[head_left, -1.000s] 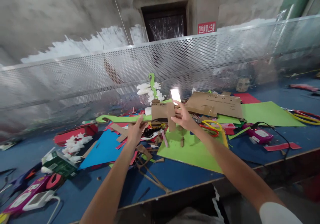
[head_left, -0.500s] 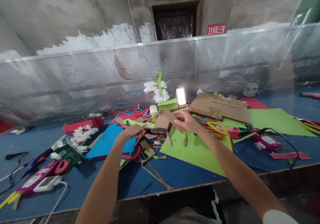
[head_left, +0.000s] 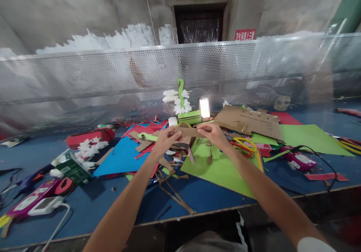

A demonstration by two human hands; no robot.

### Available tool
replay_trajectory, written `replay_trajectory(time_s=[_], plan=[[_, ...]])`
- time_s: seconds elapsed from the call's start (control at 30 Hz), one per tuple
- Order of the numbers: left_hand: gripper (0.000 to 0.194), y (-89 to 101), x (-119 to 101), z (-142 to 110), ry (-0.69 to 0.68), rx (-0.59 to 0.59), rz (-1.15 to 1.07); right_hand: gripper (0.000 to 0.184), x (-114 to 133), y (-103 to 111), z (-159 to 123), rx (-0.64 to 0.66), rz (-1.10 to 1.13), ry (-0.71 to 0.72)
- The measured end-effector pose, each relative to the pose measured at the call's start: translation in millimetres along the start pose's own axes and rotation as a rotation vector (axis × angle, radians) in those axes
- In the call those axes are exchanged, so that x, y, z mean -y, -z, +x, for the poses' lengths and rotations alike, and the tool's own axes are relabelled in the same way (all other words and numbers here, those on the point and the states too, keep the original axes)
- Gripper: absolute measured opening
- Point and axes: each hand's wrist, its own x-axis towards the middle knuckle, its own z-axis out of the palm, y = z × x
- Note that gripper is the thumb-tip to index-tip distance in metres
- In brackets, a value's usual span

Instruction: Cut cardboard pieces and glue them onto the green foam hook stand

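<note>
The left hand [head_left: 168, 138] and right hand [head_left: 212, 132] each pinch one end of a cardboard strip [head_left: 189, 132] above the table [head_left: 90, 207]. Probably light, fairly stiff yet easily creased, it is best gripped flat near its ends.

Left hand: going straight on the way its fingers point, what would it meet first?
Beyond the cardboard strip it holds, the left hand would probably meet the right hand, which grips the strip's other end, though depth is hard to judge.
</note>
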Motion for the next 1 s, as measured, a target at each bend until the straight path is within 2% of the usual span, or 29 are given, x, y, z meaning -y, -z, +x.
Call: replay_trajectory(time_s=[0.2,0.4,0.47,0.57,0.67,0.77,0.9,1.0], plan=[[0.045,3.3,2.8,0.0,-0.082,-0.008,0.05,0.03,-2.3,8.6,0.9,-0.001,0.061,-0.031],[0.039,5.3,5.7,-3.0,-0.181,-0.092,0.144,0.04,-0.6,12.5,0.4,0.115,0.356,-0.266],[0.034,6.6,6.4,-3.2,-0.208,-0.11,0.169,0.04,-2.5,12.3,1.4,0.149,0.391,-0.311],[0.034,7.5,5.0,-2.6,-0.189,-0.061,0.154,0.04,-3.9,11.2,2.4,0.157,0.394,-0.3],[0.042,6.9,1.1,-0.9,-0.118,0.028,0.109,0.039,-2.7,9.5,2.2,0.117,0.323,-0.2],[0.04,7.3,-1.2,-0.2,-0.118,0.054,0.17,0.034,-1.0,8.0,1.4,0.083,0.193,-0.11],[0.033,10.6,1.8,-1.2,-0.194,0.016,0.313,0.034,-1.2,7.0,-0.1,0.121,0.296,-0.209],[0.036,12.6,3.7,-0.1,-0.211,0.016,0.386,0.034,-2.7,6.4,-0.9,0.158,0.39,-0.296]])
